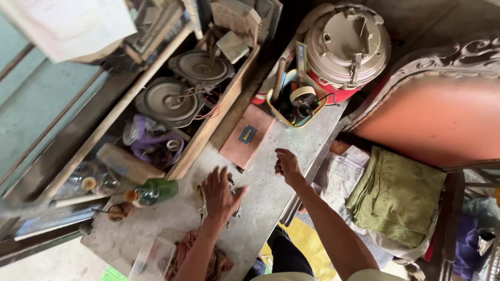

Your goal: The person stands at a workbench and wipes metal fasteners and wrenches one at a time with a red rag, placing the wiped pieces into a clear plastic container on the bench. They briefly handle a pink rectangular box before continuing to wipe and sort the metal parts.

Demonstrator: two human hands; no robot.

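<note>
My left hand (220,193) rests palm down, fingers spread, on a cluster of small dark metal parts (233,182) and a thin metal tool (202,200) on the grey worktable (265,198). Most of what lies under the palm is hidden. My right hand (287,164) hovers over the table a little to the right, fingers loosely curled, with nothing visible in it. A pink rectangular pad (246,136) with a small dark label lies just beyond both hands.
A green bottle (156,191) lies at the left, by small brown spools (119,211). A yellow-rimmed tray (296,101) holds tape and tools. A wooden crate (229,99) holds round speaker parts. A beige round appliance (347,44), orange chair back (442,119) and green folded cloth (398,195) stand right.
</note>
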